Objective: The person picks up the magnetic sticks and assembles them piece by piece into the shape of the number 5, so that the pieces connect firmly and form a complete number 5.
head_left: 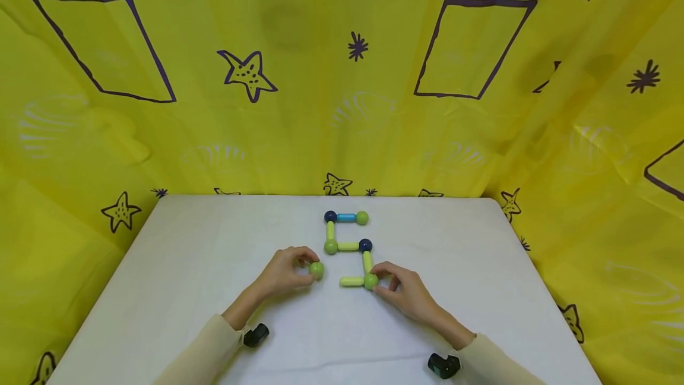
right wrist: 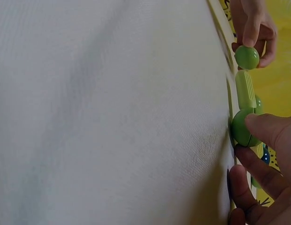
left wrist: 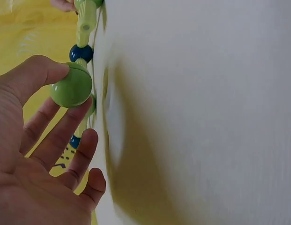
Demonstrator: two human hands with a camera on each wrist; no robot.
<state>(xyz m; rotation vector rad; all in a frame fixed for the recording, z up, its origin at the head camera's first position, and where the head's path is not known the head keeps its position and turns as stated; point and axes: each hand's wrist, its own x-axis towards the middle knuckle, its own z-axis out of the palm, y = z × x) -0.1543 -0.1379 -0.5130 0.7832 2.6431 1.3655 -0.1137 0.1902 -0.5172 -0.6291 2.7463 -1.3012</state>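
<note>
My left hand (head_left: 287, 268) pinches a loose green ball (left wrist: 72, 85) between thumb and fingertips, a short way left of a chain of balls and rods. With thumb and fingers, my right hand (head_left: 408, 294) grips the green corner ball (right wrist: 243, 127) at the chain's near right. From that corner a light green rod (head_left: 351, 282) points left with a free end, apart from the loose ball. Another green rod (head_left: 367, 262) runs back to a dark blue ball (head_left: 366, 245). Farther along sit a green ball (head_left: 331, 246), a second dark blue ball (head_left: 331, 216) and a blue rod (head_left: 346, 217).
The chain lies in an S-like shape on a white-covered table (head_left: 214, 224), ending at a green ball (head_left: 362, 217) at the back. A yellow patterned curtain (head_left: 299, 135) hangs behind and along both sides. Dark wrist cameras (head_left: 256, 335) are worn on both wrists.
</note>
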